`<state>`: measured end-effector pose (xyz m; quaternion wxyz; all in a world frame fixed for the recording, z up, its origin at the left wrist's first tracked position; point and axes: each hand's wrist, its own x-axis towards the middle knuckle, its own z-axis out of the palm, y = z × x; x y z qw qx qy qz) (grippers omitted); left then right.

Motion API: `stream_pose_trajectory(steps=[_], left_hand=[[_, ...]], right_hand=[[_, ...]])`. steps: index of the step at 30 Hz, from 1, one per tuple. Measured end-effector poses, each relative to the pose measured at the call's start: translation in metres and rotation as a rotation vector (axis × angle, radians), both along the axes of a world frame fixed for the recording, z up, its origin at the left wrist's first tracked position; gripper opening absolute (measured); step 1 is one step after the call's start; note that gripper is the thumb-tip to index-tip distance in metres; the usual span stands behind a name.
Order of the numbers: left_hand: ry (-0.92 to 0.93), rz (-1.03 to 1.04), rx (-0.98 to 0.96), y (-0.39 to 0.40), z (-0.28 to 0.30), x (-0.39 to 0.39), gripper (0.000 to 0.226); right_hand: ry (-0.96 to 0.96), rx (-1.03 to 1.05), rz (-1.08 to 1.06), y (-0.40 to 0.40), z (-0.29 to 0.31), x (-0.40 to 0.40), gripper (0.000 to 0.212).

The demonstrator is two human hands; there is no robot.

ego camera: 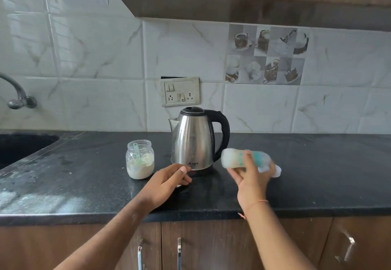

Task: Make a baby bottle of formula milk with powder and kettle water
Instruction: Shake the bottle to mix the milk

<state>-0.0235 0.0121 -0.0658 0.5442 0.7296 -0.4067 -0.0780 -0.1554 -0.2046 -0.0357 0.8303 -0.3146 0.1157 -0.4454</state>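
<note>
One steel kettle point(193, 140) stands on the one dark counter point(317, 174). One clear jar point(140, 159) holds powder, with one green scoop point(136, 150) inside. One baby bottle point(249, 160), blurred, is in the frame. Two hands show: one left hand point(167, 182) and one right hand point(250, 182). One tap point(18, 94), one sink point(19, 144), one switch plate point(179, 92) and two cabinet handles point(179, 252) complete the count.

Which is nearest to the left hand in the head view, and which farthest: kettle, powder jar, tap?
1. Kettle: just behind the left hand, whose fingertips sit at its base.
2. Powder jar: on the counter, to the hand's left.
3. Tap: far left, over the sink.
</note>
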Motion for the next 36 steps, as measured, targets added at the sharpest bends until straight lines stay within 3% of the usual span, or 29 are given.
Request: stream_pose_trajectory(steps=[2,3,5,7,8,10,11,12,14,18,19,20,22,26,30,31,34,36], left_hand=[[-0.001,0.005,0.014,0.000,0.000,-0.001,0.040],[-0.009,0.004,0.014,0.000,0.001,0.000,0.042],[-0.015,0.002,0.019,-0.001,0.003,-0.001,0.047],[-0.028,0.001,0.036,-0.001,0.003,0.000,0.048],[-0.037,0.000,0.040,-0.001,0.001,0.001,0.047],[-0.049,0.007,0.054,0.000,-0.001,0.002,0.045],[-0.059,0.009,0.060,0.000,-0.002,0.003,0.041],[-0.063,0.010,0.064,0.001,-0.002,0.004,0.037],[-0.063,0.014,0.063,0.000,0.000,0.004,0.035],[-0.037,-0.005,0.059,0.000,0.001,0.002,0.053],[-0.043,-0.008,0.057,-0.001,0.001,0.002,0.058],[-0.047,-0.011,0.056,-0.001,0.001,0.002,0.060],[-0.045,-0.008,0.056,0.000,0.002,0.001,0.062],[-0.032,0.002,0.075,0.001,0.003,-0.002,0.065],[-0.023,-0.001,0.082,0.003,0.006,-0.006,0.068],[-0.025,0.001,0.080,0.003,0.006,-0.007,0.067],[0.005,-0.015,0.070,0.001,0.006,-0.005,0.066],[0.079,-0.036,0.054,-0.002,0.008,-0.003,0.081]], right_hand=[[0.064,0.019,0.275,0.002,-0.002,-0.003,0.059],[0.128,-0.023,0.315,0.007,0.004,-0.003,0.059],[0.080,-0.079,0.039,0.005,0.001,-0.001,0.058],[-0.022,0.078,-0.077,0.000,-0.002,0.005,0.060],[0.010,0.037,-0.003,0.001,0.000,0.007,0.062],[0.027,0.163,0.314,0.006,-0.001,0.009,0.061],[0.097,0.116,0.330,0.010,0.004,0.009,0.058],[0.129,0.015,0.229,0.009,0.003,0.011,0.055],[0.005,0.036,-0.043,-0.002,-0.003,0.011,0.048],[0.068,0.072,0.285,0.006,-0.001,0.011,0.061],[0.113,0.023,0.276,0.010,0.003,0.013,0.063],[0.092,-0.036,0.135,0.008,-0.001,0.014,0.062],[-0.002,0.044,-0.077,0.000,-0.003,0.013,0.061],[0.168,-0.074,0.225,0.007,-0.003,0.014,0.058],[-0.021,0.099,-0.090,-0.007,-0.003,0.011,0.058],[0.006,0.058,-0.039,-0.004,0.000,0.008,0.054],[0.343,-0.430,0.242,0.018,-0.003,0.004,0.058],[0.384,-0.500,0.290,0.024,-0.003,0.004,0.063]])
